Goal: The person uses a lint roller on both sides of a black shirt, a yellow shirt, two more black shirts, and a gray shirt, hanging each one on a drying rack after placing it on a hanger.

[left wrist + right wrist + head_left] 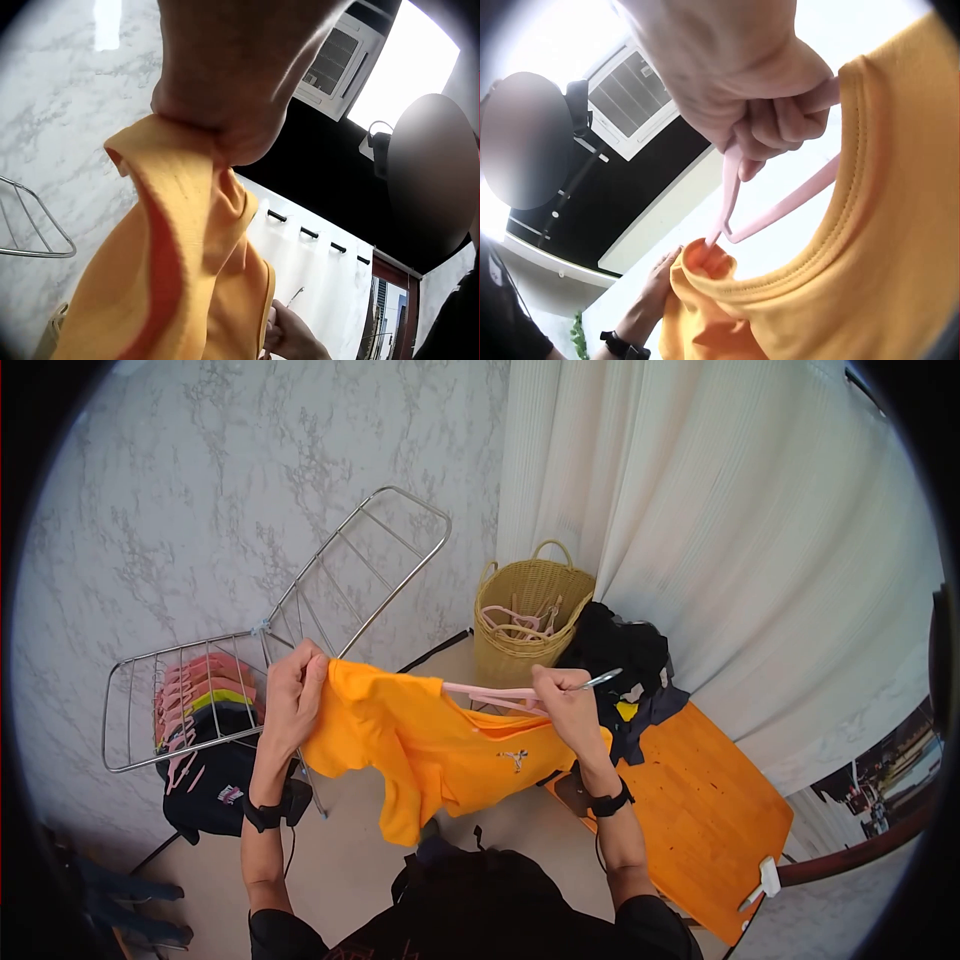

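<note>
An orange T-shirt (430, 735) with a small printed figure on its front hangs stretched between my two hands. My left hand (297, 695) grips the fabric at its left end. A pink hanger (490, 692) runs into the shirt through the neck opening, and my right hand (568, 708) holds it near the top, with the metal hook (604, 678) sticking out past the fingers. In the right wrist view, curled fingers (769, 127) wrap the hanger (784, 202) beside the neckband (855, 150). Cloth (169, 165) folds out from under my left hand in the left wrist view.
At left, a metal drying rack (185, 762) holds several pink hangers (185, 690) and dark clothes (205, 800). A wicker basket (515, 655) with more pink hangers stands ahead. Dark garments (620, 650) are piled at the back of the orange table (700, 800) on the right.
</note>
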`<action>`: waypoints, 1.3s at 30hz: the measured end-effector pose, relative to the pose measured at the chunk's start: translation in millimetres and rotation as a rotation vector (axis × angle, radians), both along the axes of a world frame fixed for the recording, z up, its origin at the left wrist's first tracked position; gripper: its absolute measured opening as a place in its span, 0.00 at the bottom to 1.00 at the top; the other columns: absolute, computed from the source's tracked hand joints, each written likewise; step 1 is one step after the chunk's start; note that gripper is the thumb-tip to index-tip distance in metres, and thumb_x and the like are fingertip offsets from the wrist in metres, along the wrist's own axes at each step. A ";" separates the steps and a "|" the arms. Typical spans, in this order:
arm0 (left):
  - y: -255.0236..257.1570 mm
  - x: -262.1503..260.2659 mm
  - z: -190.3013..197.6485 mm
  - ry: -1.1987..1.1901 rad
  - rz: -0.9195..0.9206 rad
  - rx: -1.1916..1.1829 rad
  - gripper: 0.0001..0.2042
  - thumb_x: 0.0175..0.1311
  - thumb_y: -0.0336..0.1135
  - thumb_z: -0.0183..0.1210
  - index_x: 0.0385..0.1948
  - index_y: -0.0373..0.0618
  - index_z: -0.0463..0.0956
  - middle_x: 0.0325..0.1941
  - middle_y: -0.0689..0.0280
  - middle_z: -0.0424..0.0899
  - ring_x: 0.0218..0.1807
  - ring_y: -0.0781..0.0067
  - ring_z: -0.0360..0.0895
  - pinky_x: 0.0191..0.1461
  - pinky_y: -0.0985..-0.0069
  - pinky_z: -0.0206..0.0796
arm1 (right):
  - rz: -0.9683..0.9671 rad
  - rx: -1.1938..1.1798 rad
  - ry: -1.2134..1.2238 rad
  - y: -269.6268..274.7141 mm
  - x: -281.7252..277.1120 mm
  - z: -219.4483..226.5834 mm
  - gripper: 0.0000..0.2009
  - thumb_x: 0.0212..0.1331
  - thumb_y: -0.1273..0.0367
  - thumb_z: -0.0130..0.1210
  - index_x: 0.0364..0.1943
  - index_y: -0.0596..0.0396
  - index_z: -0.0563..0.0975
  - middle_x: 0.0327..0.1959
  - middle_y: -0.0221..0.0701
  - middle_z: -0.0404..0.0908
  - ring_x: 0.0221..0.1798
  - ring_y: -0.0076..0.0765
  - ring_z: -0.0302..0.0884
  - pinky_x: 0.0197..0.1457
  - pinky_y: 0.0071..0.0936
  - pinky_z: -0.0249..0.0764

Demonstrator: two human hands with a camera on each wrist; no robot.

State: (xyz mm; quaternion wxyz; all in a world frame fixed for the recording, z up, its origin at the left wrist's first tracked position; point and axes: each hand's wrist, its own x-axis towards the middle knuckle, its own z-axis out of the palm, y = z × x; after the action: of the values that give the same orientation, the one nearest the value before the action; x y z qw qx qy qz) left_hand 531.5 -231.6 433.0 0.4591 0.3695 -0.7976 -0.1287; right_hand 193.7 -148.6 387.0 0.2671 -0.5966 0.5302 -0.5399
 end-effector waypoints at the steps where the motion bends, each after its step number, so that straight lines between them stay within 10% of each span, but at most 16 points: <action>1: -0.1 3.3 -0.2 0.007 0.003 -0.002 0.14 0.72 0.37 0.50 0.27 0.38 0.67 0.20 0.67 0.64 0.23 0.76 0.59 0.28 0.77 0.54 | -0.020 -0.037 -0.069 1.4 -1.8 1.5 0.21 0.68 0.66 0.50 0.17 0.64 0.76 0.11 0.24 0.71 0.16 0.14 0.58 0.22 0.20 0.52; 8: 9.7 -20.7 9.5 -0.037 0.001 -0.241 0.21 0.74 0.45 0.43 0.43 0.34 0.77 0.30 0.53 0.78 0.39 0.59 0.76 0.46 0.64 0.64 | 0.047 -0.015 0.000 7.5 10.8 9.1 0.20 0.68 0.67 0.50 0.18 0.64 0.75 0.12 0.25 0.71 0.18 0.14 0.60 0.23 0.21 0.54; 10: 4.9 -21.7 1.4 -0.184 -0.426 0.223 0.20 0.74 0.45 0.44 0.35 0.34 0.77 0.27 0.56 0.76 0.33 0.60 0.73 0.43 0.67 0.64 | 0.055 -0.014 0.031 8.6 14.0 9.8 0.19 0.67 0.68 0.50 0.18 0.64 0.75 0.12 0.25 0.72 0.18 0.14 0.60 0.23 0.21 0.54; 14: -2.2 -23.7 -18.2 -0.218 -0.635 0.760 0.18 0.74 0.42 0.50 0.25 0.38 0.71 0.23 0.74 0.70 0.28 0.83 0.61 0.35 0.79 0.57 | 0.035 0.007 0.091 14.5 13.5 11.7 0.19 0.66 0.67 0.52 0.17 0.64 0.73 0.12 0.25 0.71 0.18 0.14 0.60 0.23 0.21 0.54; 20: 5.8 -28.0 -39.1 -0.002 -0.707 1.216 0.17 0.73 0.45 0.53 0.31 0.39 0.75 0.27 0.79 0.72 0.32 0.89 0.65 0.37 0.86 0.59 | 0.040 0.075 0.107 28.2 11.8 11.5 0.20 0.66 0.66 0.52 0.16 0.64 0.70 0.11 0.25 0.69 0.18 0.14 0.58 0.23 0.21 0.54; 29: 15.1 -16.9 -51.1 -0.365 -0.867 1.316 0.14 0.75 0.38 0.50 0.42 0.35 0.78 0.33 0.78 0.77 0.35 0.91 0.70 0.39 0.89 0.64 | 0.133 0.137 0.101 32.9 19.5 7.0 0.20 0.65 0.66 0.52 0.16 0.65 0.70 0.11 0.26 0.69 0.17 0.14 0.58 0.22 0.21 0.54; 39: 36.3 -4.3 -63.2 -0.133 -0.731 1.299 0.14 0.73 0.38 0.53 0.48 0.35 0.77 0.29 0.79 0.71 0.32 0.91 0.65 0.34 0.86 0.60 | 0.214 0.202 0.162 32.0 24.5 4.5 0.20 0.64 0.66 0.53 0.16 0.66 0.73 0.10 0.28 0.71 0.16 0.17 0.58 0.22 0.22 0.54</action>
State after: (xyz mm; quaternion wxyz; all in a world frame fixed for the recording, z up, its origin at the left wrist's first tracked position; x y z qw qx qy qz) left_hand 527.2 -195.3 369.7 0.0275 0.2846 -0.6591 -0.6955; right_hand 218.3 -116.7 391.5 0.3381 -0.6614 0.5349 -0.4026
